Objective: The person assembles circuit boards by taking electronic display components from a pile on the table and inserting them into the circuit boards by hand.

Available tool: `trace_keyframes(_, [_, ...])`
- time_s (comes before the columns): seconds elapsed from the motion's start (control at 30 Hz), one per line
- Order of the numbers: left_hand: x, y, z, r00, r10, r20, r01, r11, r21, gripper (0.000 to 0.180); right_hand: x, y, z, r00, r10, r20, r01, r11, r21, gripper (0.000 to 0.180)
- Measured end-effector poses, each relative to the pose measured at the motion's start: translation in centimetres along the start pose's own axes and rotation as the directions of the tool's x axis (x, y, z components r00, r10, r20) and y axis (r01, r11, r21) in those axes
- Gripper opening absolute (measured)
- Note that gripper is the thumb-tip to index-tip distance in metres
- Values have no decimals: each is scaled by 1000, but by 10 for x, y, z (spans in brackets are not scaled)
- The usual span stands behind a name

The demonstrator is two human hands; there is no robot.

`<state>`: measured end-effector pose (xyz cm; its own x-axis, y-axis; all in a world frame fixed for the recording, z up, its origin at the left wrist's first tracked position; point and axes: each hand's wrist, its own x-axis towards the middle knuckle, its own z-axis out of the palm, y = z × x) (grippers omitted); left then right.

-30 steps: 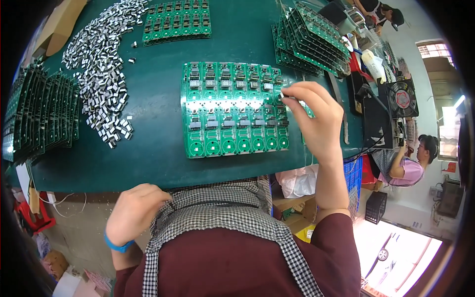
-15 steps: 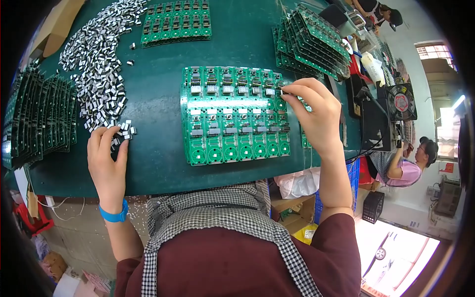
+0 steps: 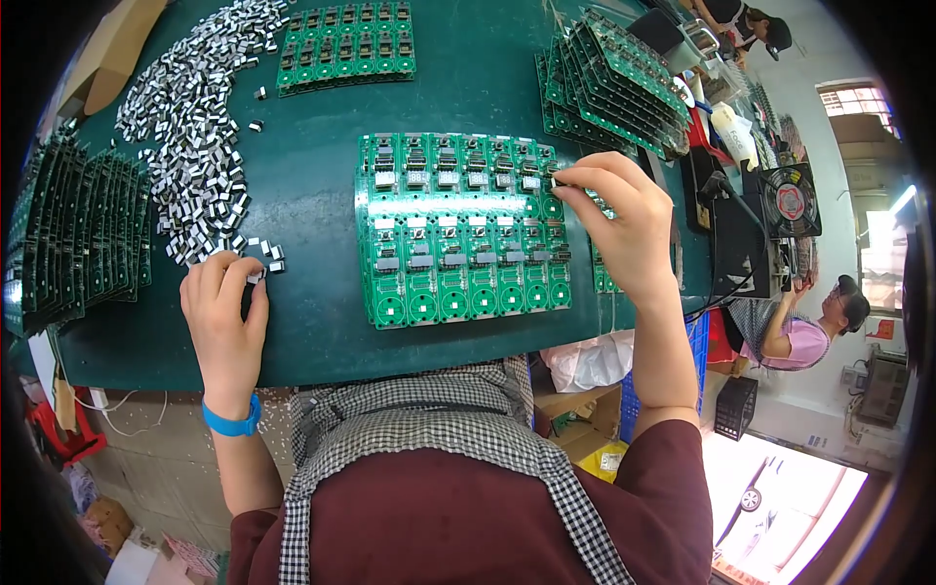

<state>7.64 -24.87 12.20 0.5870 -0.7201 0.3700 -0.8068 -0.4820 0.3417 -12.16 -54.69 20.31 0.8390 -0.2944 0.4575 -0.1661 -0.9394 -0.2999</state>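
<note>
A panel of green circuit boards (image 3: 468, 210) lies in front of me, with white digit displays along its upper row and round outlines below them. At its upper right edge my right hand (image 3: 624, 224) pinches a small white display block between thumb and forefinger; the fingers hide most of it. My left hand (image 3: 224, 317), a blue band on its wrist, is at the near end of a heap of white-and-black display blocks (image 3: 200, 175). Its thumb and forefinger close on one small display block (image 3: 255, 277). A few loose blocks (image 3: 276, 253) lie just beyond those fingertips.
Upright stacked circuit boards (image 3: 83, 229) stand at the left, and another tilted stack (image 3: 614, 83) at the far right. A further green panel (image 3: 347, 44) lies at the back. A black fan (image 3: 788, 200) stands right of the table (image 3: 312, 341). Two other people are at the right.
My left hand has shifted slightly right and nearer to me, and a block now shows between its fingertips. The right hand stays almost where it was.
</note>
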Motion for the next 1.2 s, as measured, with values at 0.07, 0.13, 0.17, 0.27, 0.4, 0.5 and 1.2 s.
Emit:
trace_keyframes(0.07, [0, 1, 0, 1000, 7, -11, -7, 1000, 1, 20, 0, 0, 0, 1000, -1, -2, 1, 1000, 7, 16])
trace_keyframes(0.13, [-1, 1, 0, 1000, 13, -22, -13, 1000, 3, 20, 0, 0, 0, 1000, -29, 8, 29, 1000, -2, 17])
trace_keyframes(0.17, [-1, 2, 0, 1000, 7, -30, -6, 1000, 14, 20, 1, 1, 0, 1000, -30, 8, 30, 1000, -2, 17])
trace_keyframes(0.27, [-1, 1, 0, 1000, 3, -26, -2, 1000, 17, 20, 1, 1, -1, 999, -53, 2, 53, 998, -32, 17])
trace_keyframes(0.4, [0, 1, 0, 998, 35, -61, -33, 999, 28, 19, 2, 1, -2, 999, -39, 34, 39, 999, 1, 17])
trace_keyframes(0.5, [0, 0, -1, 995, 46, -83, -44, 999, 27, 19, 2, 1, -5, 998, -30, 59, 29, 999, 30, 16])
trace_keyframes(1.2, [21, 73, -12, 1000, 15, -28, -31, 433, -901, 19, -8, -60, -4, 999, -17, -41, 16, 1000, -22, 28])
